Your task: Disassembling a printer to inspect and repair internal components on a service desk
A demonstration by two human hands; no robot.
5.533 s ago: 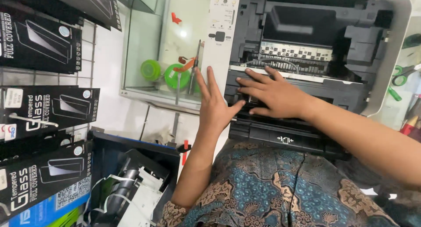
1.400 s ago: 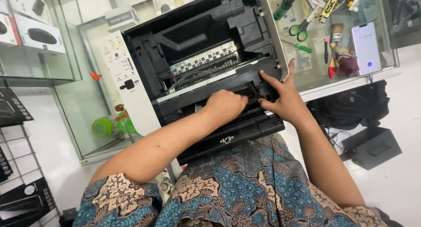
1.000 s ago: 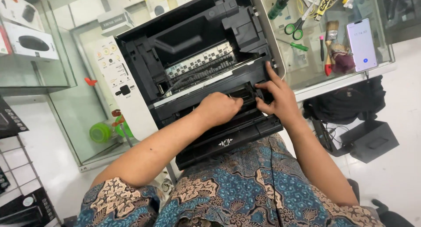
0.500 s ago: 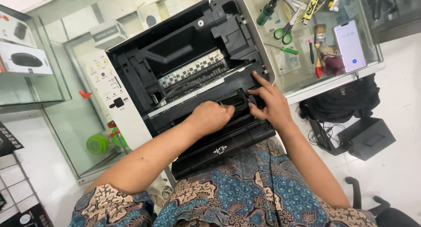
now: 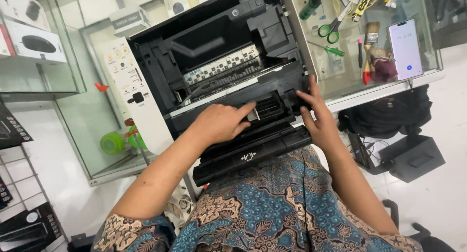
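An opened black and white printer (image 5: pixel 219 52) rests on a glass counter and on my lap, its inside rollers showing. My left hand (image 5: pixel 220 123) lies on the black front section, its index finger stretched toward a small black part (image 5: pixel 268 107) in the front opening. My right hand (image 5: pixel 314 113) has its fingers apart and touches the right end of that same front section. The lowered black front flap (image 5: pixel 253 154) lies just below both hands. Neither hand grips anything.
A glass counter (image 5: pixel 389 84) on the right carries green-handled scissors (image 5: pixel 333 30), a screwdriver (image 5: pixel 328 48), a brush (image 5: pixel 370 42) and a lit phone (image 5: pixel 405 50). A black bag (image 5: pixel 389 118) and a dark box (image 5: pixel 413 157) sit under it. Boxed goods fill shelves at left.
The view has shifted, so the printer sits a little further right. My left index finger has stretched out toward the front opening; my right hand has slid to the section's right end.
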